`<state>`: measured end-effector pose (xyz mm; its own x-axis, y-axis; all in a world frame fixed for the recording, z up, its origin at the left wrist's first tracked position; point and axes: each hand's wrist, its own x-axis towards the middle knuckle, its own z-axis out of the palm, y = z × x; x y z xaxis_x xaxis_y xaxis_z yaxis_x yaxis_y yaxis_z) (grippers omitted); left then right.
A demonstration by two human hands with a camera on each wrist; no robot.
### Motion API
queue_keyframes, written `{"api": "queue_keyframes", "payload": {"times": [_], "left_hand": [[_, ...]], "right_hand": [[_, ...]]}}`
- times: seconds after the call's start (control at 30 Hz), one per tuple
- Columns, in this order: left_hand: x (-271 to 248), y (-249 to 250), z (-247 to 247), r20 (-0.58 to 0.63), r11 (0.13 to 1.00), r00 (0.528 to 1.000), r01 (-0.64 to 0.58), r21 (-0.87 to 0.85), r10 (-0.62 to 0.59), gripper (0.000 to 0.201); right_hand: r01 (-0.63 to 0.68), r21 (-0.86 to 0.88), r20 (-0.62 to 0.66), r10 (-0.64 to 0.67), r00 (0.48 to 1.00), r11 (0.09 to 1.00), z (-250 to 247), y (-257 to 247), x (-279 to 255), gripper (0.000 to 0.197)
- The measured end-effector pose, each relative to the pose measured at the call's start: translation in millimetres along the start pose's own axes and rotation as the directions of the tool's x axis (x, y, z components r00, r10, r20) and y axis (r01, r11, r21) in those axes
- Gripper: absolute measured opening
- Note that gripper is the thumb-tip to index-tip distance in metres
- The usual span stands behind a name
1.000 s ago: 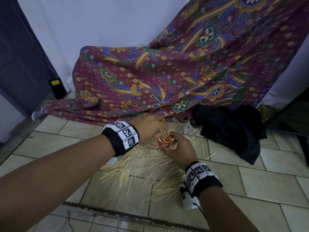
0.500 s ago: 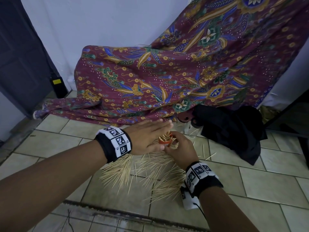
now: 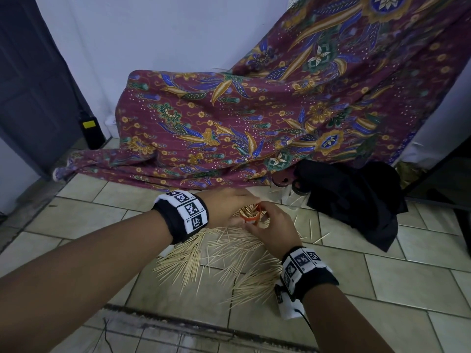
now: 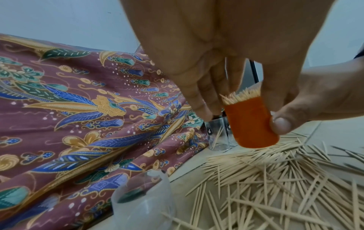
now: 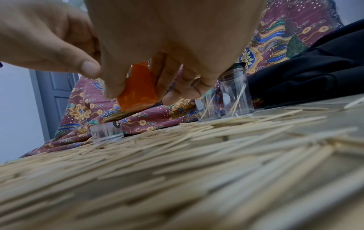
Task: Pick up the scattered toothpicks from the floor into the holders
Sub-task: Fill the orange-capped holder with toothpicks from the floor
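An orange holder (image 3: 251,220) (image 4: 250,124) (image 5: 138,91) packed with upright toothpicks (image 4: 242,95) hangs tilted just above the floor. My right hand (image 3: 267,220) grips it, with the thumb (image 4: 279,124) on one side and the fingers (image 5: 177,87) round the other. My left hand (image 3: 237,205) reaches over it from the left. Its straight fingers (image 4: 202,96) hang down against the toothpick tips and hold nothing. A wide heap of loose toothpicks (image 3: 216,258) (image 4: 275,186) (image 5: 177,155) covers the tiles below both hands.
Two clear holders (image 5: 236,96) (image 5: 207,107) with a few toothpicks each stand behind the heap, by the patterned cloth (image 3: 229,128). A short clear cup (image 5: 107,130) sits at left. Black fabric (image 3: 356,200) lies at right and a floor ledge (image 3: 178,324) runs near me.
My left hand went from curled above the holder to flat and stretched out, and now its fingers drop onto the toothpick tips. My right hand keeps its grip on the holder.
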<state>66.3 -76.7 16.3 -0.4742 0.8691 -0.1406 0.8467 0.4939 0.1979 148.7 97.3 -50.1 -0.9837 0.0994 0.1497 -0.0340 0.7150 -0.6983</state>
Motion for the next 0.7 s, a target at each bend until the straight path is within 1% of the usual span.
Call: {"api": "queue_keyframes", "payload": {"times": [0.1,0.17,0.33,0.4,0.5,0.57,0.6,0.7], "left_hand": [[4.3,0.6,-4.1,-0.071,0.999,0.997,-0.037,-0.033,0.035,0.045],[4.5,-0.3,-4.0,-0.084,0.998,0.996,-0.046,-0.035,0.043,0.040],[2.0,-2.1,-0.2,-0.130,0.994,0.991,-0.057,-0.099,0.044,0.048],[2.6,-0.5,-1.9,-0.114,0.994,0.993,-0.038,-0.099,0.026,0.050],[4.7,0.0,-4.0,-0.054,0.998,0.998,-0.027,-0.057,0.024,0.041],[4.7,-1.6,-3.4,-0.074,0.996,0.996,-0.055,-0.077,0.049,0.037],[4.8,-3.0,-3.3,-0.091,0.994,0.994,-0.064,-0.093,0.055,0.039],[5.8,-1.8,-6.1,-0.105,0.992,0.993,-0.057,-0.110,0.045,0.054]], "right_hand": [[-0.009,0.016,0.000,0.009,1.000,1.000,1.3,1.6,0.5,0.047],[-0.010,0.025,-0.011,0.010,1.000,1.000,1.5,3.1,0.3,0.047],[-0.019,0.013,-0.015,0.019,1.000,1.000,0.0,2.0,-0.2,0.047],[-0.026,0.001,-0.010,0.026,1.000,1.000,-0.1,1.3,0.0,0.047],[-0.025,0.010,0.005,0.025,1.000,1.000,0.1,2.4,0.2,0.045],[-0.023,0.010,0.007,0.023,1.000,1.000,-0.3,2.8,0.4,0.044],[-0.026,0.008,0.004,0.026,1.000,1.000,-0.4,2.9,0.7,0.044],[-0.026,-0.014,-0.007,0.026,1.000,1.000,0.0,1.4,1.3,0.045]]}}
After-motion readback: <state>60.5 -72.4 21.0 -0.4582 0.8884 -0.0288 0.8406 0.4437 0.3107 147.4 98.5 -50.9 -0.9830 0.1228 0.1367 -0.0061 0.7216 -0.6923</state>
